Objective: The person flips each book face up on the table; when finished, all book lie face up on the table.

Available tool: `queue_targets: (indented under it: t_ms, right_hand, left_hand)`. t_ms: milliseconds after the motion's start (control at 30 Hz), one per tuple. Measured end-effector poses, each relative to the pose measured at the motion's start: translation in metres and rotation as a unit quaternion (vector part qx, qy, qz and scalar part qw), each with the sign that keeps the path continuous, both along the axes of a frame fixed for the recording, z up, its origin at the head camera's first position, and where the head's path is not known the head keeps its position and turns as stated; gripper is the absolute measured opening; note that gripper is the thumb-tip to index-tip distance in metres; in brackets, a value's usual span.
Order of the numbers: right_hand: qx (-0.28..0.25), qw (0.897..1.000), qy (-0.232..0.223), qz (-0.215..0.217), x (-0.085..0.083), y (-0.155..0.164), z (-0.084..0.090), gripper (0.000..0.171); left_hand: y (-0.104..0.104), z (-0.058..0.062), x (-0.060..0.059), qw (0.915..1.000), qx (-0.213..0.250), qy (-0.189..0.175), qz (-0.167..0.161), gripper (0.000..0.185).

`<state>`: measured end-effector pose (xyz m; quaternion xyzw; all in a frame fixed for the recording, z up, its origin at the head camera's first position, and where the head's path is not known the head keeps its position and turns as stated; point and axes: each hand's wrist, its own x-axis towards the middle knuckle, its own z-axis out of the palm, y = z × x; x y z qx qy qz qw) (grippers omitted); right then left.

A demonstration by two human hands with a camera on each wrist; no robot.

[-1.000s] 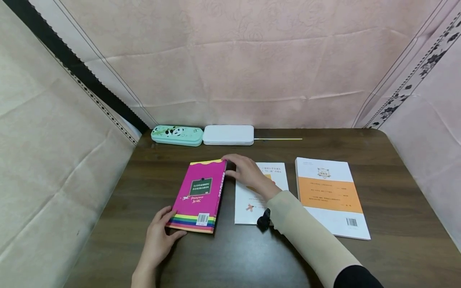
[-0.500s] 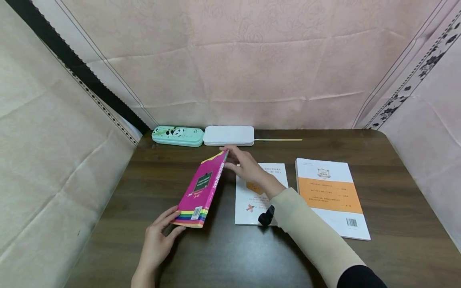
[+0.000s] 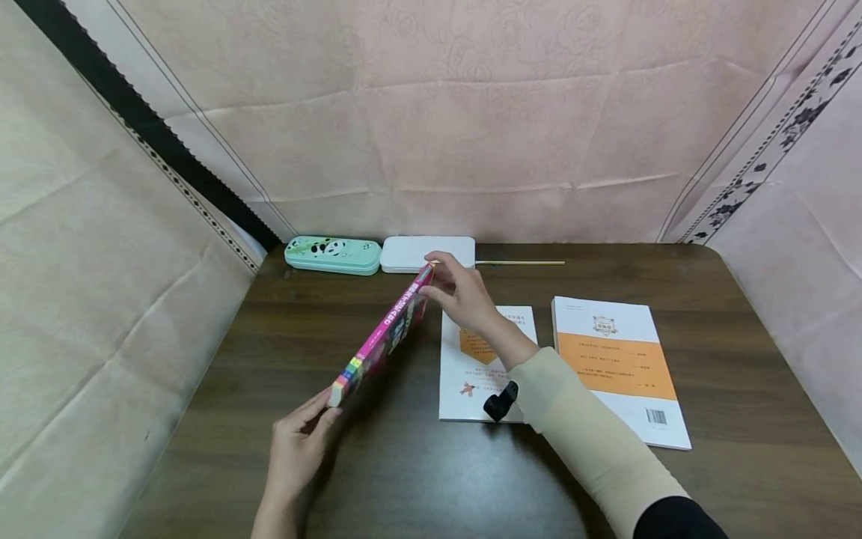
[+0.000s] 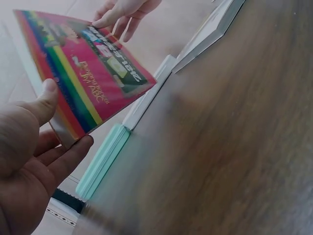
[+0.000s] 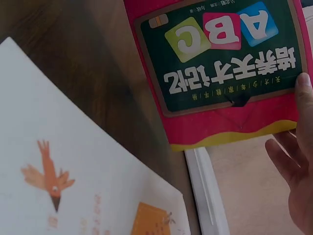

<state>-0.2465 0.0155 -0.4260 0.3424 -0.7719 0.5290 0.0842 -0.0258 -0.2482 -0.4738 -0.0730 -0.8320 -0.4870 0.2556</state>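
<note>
Two hands are gripping one pink book [image 3: 384, 337], which is standing tilted on edge above the table [image 3: 431, 479], its spine turned up toward the head camera. Its cover is bright pink with a rainbow band at the near end and a yellow wavy strip at the far end; the right wrist view is showing a dark green panel on it with coloured blocks reading ABC and white Chinese characters.

Nearest the person, the left hand [image 3: 299, 449] is pinching the book's near rainbow corner, thumb on one face and fingers curled under the other. Farther off, the right hand [image 3: 465, 296] is holding the far top corner, fingertips curled over the yellow edge.

Beneath them the dark wood-grain tabletop is stretching back to pale pink cloth walls. Just right of the pink book a white book [image 3: 481, 367] with an orange bird is lying flat, and beside that an orange-banded book [image 3: 616, 367]. Against the back wall a mint panda pencil case [image 3: 331, 254], a white case [image 3: 414, 253] and a thin stick [image 3: 521, 262] are lying in a row.
</note>
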Motion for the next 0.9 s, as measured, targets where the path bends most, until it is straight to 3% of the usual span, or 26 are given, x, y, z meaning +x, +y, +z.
queue_targets:
  t_ms: [133,333,500,733,900]
  right_hand:
    - [-0.013,1.000,0.007,-0.020,0.000,-0.001,0.003,0.045]
    - [-0.017,0.999,-0.002,-0.047,0.002,0.000,0.008,0.040]
    - [-0.004,0.997,-0.039,-0.071,0.005,0.001,0.012,0.039]
    - [-0.002,0.995,-0.049,-0.086,0.006,-0.002,0.010,0.036]
    - [0.018,0.992,-0.081,-0.098,0.005,-0.005,-0.001,0.036]
  left_hand:
    - [0.003,0.000,0.000,0.9994,0.001,-0.008,0.032,0.033]
    - [0.005,0.003,0.000,0.9968,-0.001,-0.050,0.063,0.029]
    - [0.009,0.007,0.001,0.9966,0.012,-0.063,0.052,0.027]
    - [0.012,0.014,-0.001,0.9876,0.099,-0.121,0.012,0.037]
    - [0.010,0.021,-0.006,0.9775,0.143,-0.151,0.035,0.046]
